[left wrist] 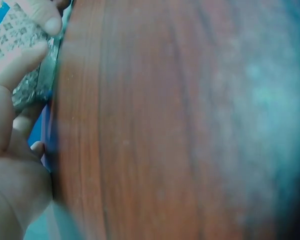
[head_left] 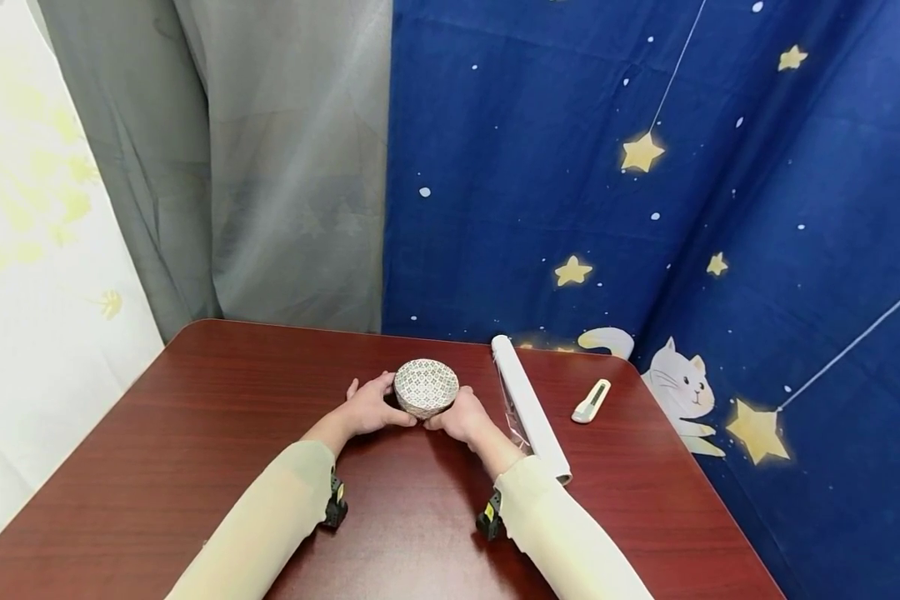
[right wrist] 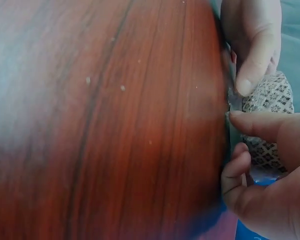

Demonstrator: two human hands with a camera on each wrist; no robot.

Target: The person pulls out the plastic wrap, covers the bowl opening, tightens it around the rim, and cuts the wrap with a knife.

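A small bowl [head_left: 426, 388] with a green-and-white lattice pattern is held between both hands near the far side of the table. Shiny clear film [left wrist: 49, 67] clings around its side and lower edge in the wrist views. My left hand [head_left: 371, 406] grips the bowl from the left, thumb across the near side. From the right, my right hand [head_left: 465, 415] holds it with curled fingers, its thumb [right wrist: 260, 123] lying along the patterned wall. The two thumb tips come close together at the near lower edge. The bowl's far side is hidden in the wrist views.
A long white roll of clear plastic wrap [head_left: 531, 408] lies right of the bowl, close to the right forearm. Farther right rests a white box cutter [head_left: 591, 402]. The dark red wooden table [head_left: 217, 433] ends at curtains behind and to the right.
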